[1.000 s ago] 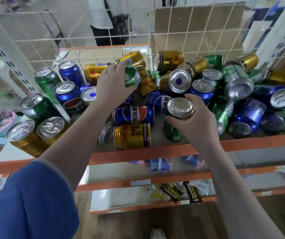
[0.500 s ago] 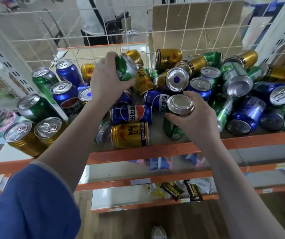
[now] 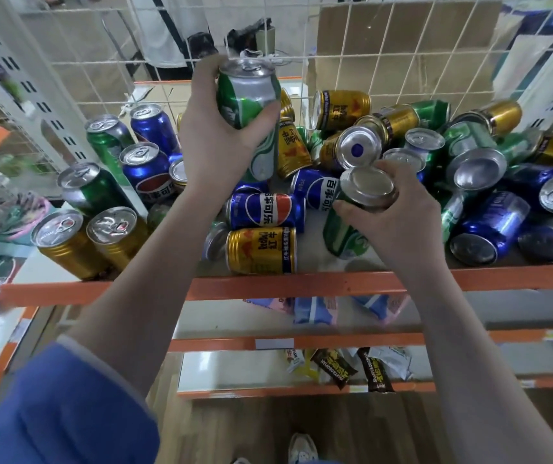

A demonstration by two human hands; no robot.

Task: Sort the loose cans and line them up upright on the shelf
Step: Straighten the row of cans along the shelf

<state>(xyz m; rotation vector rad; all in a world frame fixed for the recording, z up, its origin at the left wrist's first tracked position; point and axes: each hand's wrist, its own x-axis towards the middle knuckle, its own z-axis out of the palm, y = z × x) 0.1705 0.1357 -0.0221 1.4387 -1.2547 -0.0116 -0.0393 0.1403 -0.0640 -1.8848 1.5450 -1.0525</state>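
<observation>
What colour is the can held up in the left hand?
Green and silver can, gripped by the left hand; head view.

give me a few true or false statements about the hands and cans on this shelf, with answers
1. The left hand holds a green can lifted above the pile. True.
2. The right hand is empty. False: it grips another green can near the shelf's orange front edge.
3. The gold can at the front edge lies on its side. True.
4. The gold cans at far left lie on their sides. False: they stand upright, tops up.
5. The blue can behind the front gold can stands upright. False: it lies on its side.
</observation>
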